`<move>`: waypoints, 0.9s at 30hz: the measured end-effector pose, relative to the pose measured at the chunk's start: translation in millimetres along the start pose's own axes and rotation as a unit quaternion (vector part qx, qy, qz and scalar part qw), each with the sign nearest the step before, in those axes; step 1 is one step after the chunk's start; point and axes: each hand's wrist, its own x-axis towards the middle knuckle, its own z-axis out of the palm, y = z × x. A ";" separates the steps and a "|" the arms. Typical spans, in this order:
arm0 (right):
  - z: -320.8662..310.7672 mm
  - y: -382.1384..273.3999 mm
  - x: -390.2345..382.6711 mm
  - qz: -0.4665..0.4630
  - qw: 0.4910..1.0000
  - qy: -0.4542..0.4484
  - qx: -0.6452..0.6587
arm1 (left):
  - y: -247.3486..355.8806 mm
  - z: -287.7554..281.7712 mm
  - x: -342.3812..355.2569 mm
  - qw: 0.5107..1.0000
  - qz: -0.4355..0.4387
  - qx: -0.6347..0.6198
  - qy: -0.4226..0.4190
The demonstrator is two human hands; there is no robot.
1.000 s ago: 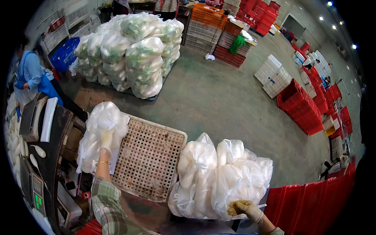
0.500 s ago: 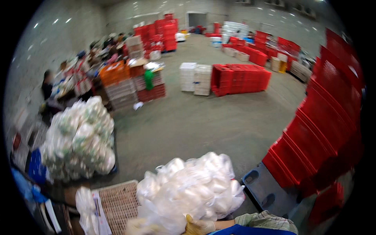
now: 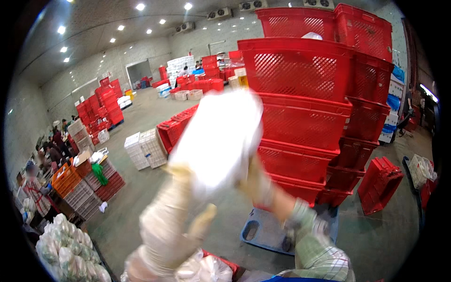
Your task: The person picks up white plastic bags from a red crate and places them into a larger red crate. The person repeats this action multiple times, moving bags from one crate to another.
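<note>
Both my hands hold up a large white plastic bag (image 3: 217, 138), blurred by motion, in front of a tall stack of red crates (image 3: 300, 89). My left hand (image 3: 174, 207), in a cream glove, grips the bag's lower left side. Also gloved, my right hand (image 3: 257, 184) grips its lower right side, with a plaid sleeve behind it. More white bags (image 3: 202, 269) lie just below my arms at the lower edge.
A blue pallet (image 3: 265, 231) lies on the concrete floor under the red stack. A single red crate (image 3: 379, 181) leans at the right. White crates (image 3: 144, 149) stand at mid-left. A pile of bagged greens (image 3: 61, 249) sits lower left, with people (image 3: 37, 188) beyond.
The view has swung from the crate and bag pile toward the red stack. My hands have lifted one white bag from the pile up to chest height.
</note>
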 end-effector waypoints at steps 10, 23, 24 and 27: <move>-23.6 -197.3 171.2 -0.306 0.932 0.018 -0.191 | -59.7 -18.8 -133.6 0.928 -0.335 -0.159 0.027; 151.3 313.4 -120.8 0.410 0.700 -0.523 -0.263 | 14.2 -250.0 -504.3 0.592 -0.797 0.099 0.072; 170.1 328.4 -144.1 0.473 0.715 -0.488 -0.167 | 21.7 -277.8 -554.8 0.547 -0.820 0.135 0.097; 230.2 356.9 -193.8 0.583 0.671 -0.452 -0.074 | 76.7 -350.9 -686.0 0.452 -0.838 0.212 0.220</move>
